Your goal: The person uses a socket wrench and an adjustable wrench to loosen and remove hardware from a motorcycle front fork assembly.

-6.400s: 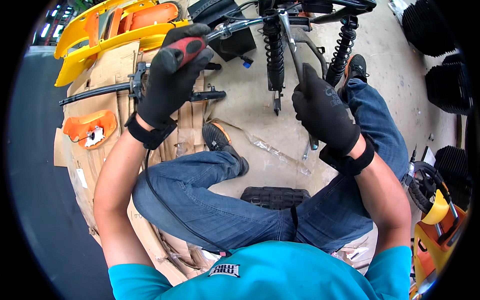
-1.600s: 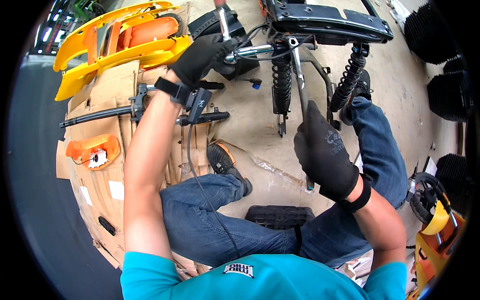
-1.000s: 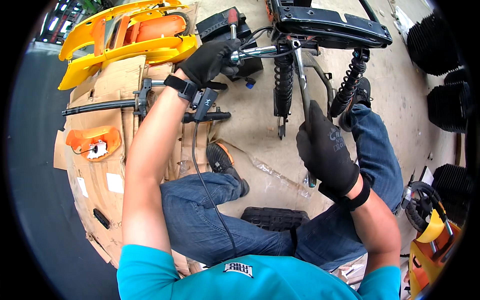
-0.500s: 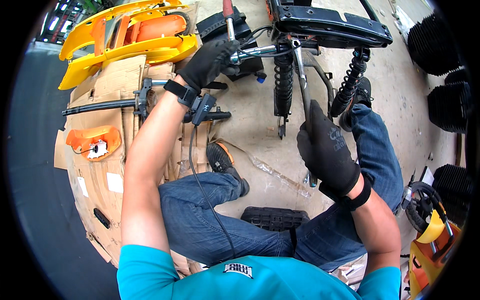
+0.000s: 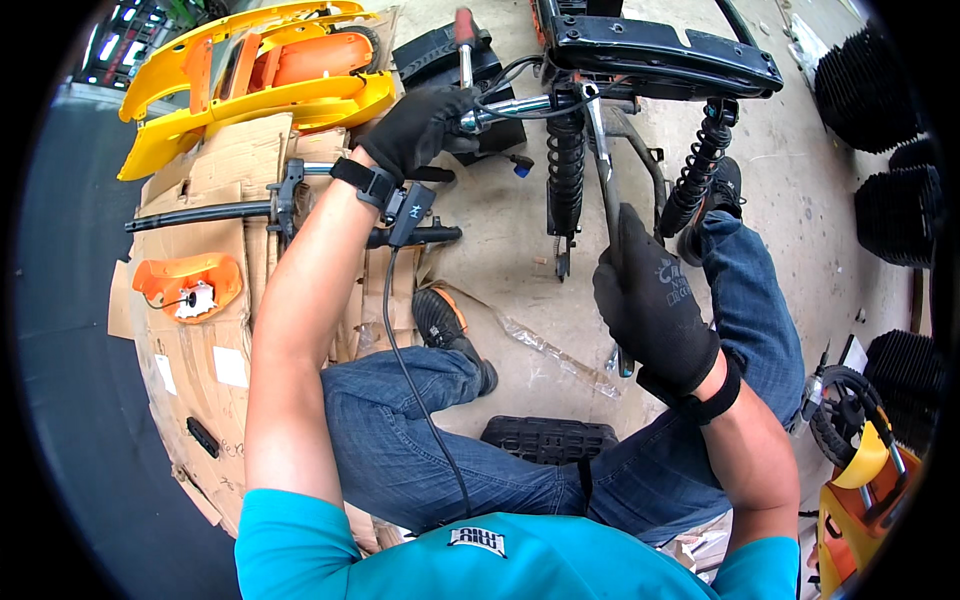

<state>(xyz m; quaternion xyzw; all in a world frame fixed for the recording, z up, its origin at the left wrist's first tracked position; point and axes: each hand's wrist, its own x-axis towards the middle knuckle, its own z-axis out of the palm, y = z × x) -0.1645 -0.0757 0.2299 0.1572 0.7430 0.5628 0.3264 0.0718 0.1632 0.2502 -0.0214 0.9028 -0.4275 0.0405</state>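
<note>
Pale grey concrete floor (image 5: 510,255) spreads beneath the work, with flattened brown cardboard sheets (image 5: 270,150) over its left part. Nearest, the seated person wears a teal shirt (image 5: 580,560) and blue jeans (image 5: 430,430); just past the lap lies a black ribbed block (image 5: 550,438). Farther out, the black-gloved right hand (image 5: 655,305) has its grip closed round the dark handle of a long steel wrench (image 5: 602,150), whose silver head stands beside the top of a black coil-spring shock absorber (image 5: 565,170).

To the left, an orange plastic shell (image 5: 160,272) lies on the cardboard. Beyond it, the black-gloved left hand (image 5: 418,132) curls its grip about the head of a red-handled steel ratchet (image 5: 465,40), handle pointing away from the person. From there a chrome bar (image 5: 510,106) runs rightward to the same shock absorber's upper end. Just past the wrench head sits a black metal frame (image 5: 660,55), with a second black coil-spring shock absorber (image 5: 692,175) below its right side. Yellow body panels (image 5: 350,100) lie at the far left.
</note>
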